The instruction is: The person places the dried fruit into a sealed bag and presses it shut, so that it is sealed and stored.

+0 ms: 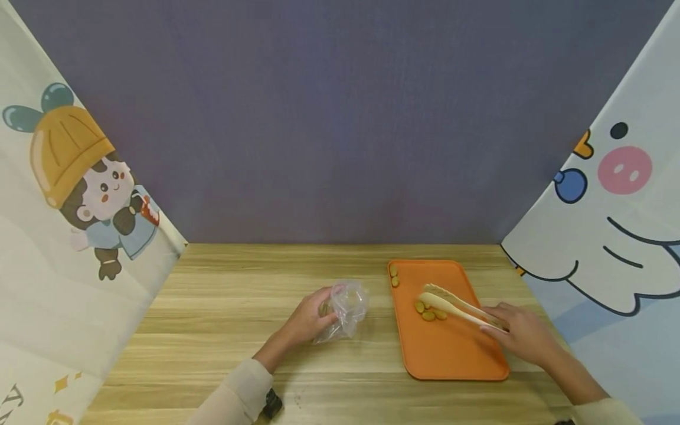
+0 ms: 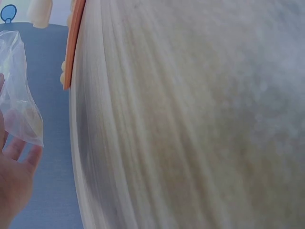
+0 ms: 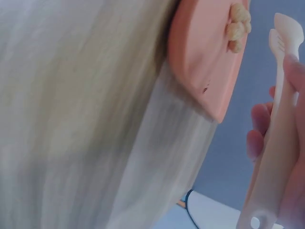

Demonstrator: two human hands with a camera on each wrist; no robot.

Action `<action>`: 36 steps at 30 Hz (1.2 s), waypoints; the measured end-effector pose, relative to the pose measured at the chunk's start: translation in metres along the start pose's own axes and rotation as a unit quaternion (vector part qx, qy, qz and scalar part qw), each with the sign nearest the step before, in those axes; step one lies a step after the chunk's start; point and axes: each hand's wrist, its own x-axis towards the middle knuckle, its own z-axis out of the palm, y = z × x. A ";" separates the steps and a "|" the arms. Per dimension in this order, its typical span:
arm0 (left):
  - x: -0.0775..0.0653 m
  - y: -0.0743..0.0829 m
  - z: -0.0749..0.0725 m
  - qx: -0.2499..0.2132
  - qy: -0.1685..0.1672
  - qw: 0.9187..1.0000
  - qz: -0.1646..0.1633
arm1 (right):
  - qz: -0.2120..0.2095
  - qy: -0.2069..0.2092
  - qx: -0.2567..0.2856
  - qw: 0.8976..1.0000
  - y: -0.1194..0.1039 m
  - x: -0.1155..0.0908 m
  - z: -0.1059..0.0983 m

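Observation:
My left hand [image 1: 310, 317] holds a clear plastic bag [image 1: 352, 304] with its mouth toward the tray side; a few small pieces seem to lie inside, though the film blurs them. In the left wrist view the bag [image 2: 21, 95] hangs in the fingers. My right hand [image 1: 523, 333] grips cream-coloured tongs [image 1: 457, 310] over an orange tray [image 1: 451, 360]. Below the tongs' tips lies a cluster of small yellowish-brown pieces [image 1: 428, 316], their kind unclear. In the right wrist view the tongs [image 3: 281, 138] are in the fingers, their ends close together.
Two more small pieces [image 1: 394, 276] lie at the tray's far left corner. The wood-grain table [image 1: 223, 307] ends at a grey back panel [image 1: 340, 130]. Printed cloths hang at the left [image 1: 42, 283] and right [image 1: 547, 236].

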 end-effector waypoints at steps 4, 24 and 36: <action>-0.002 0.001 -0.001 -0.002 -0.001 1.000 -0.001 | 0.001 0.001 -0.008 1.000 0.006 -0.007 0.003; 0.001 0.000 -0.002 -0.005 -0.002 1.000 -0.001 | 0.021 -0.014 -0.013 1.000 0.028 -0.030 0.007; 0.002 0.000 0.002 -0.016 -0.007 1.000 -0.001 | 0.033 -0.039 -0.023 0.998 0.032 -0.039 0.011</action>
